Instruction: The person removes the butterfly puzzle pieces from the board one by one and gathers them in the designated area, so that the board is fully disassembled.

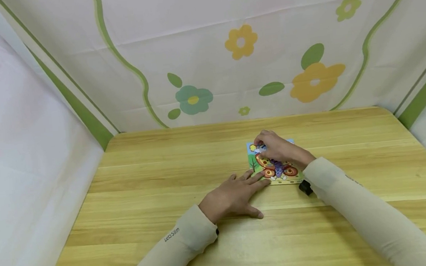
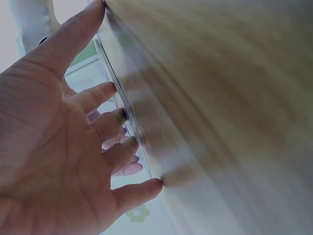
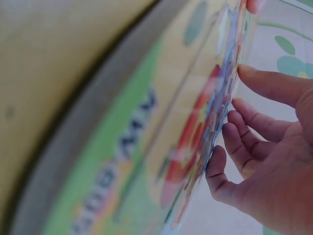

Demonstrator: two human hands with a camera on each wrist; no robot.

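Two hands are at a bright butterfly board (image 1: pixel 278 170), which lies flat on the wooden table (image 1: pixel 144 178). The left hand (image 1: pixel 235 197) has its fingers spread wide, with some tips on the board's near left corner. The right hand (image 1: pixel 278 148) bends its fingers over the top part and hides some of it, so I cannot tell if they pinch anything. Up close, the board's letters (image 3: pixel 134 127) look blurry. One black thing (image 1: pixel 305 187) peeks out by the right sleeve (image 1: pixel 331 181), partly covered
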